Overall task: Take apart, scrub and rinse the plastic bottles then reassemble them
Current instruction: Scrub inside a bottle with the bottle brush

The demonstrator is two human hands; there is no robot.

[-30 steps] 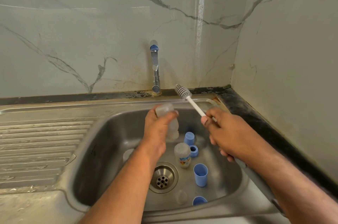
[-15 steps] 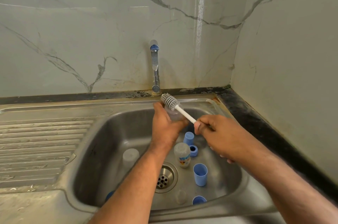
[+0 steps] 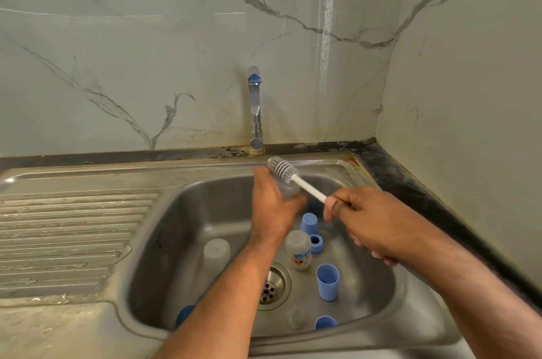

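The left hand (image 3: 274, 212) grips a clear bottle (image 3: 289, 188) over the sink (image 3: 164, 229), and the right hand (image 3: 366, 220) pinches the brush (image 3: 283, 168) handle, bristles at the bottle's top. A skewed push could miss the mouth; the wet bottle might slip onto the parts below the hands.

Left hand (image 3: 274, 206) grips bottle (image 3: 289, 190); right hand (image 3: 369, 220) holds brush (image 3: 296, 179).

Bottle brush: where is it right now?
In the head view, the bottle brush is over the back of the sink, below the tap; the right hand grips its handle, bristles at the clear bottle held by the left hand.
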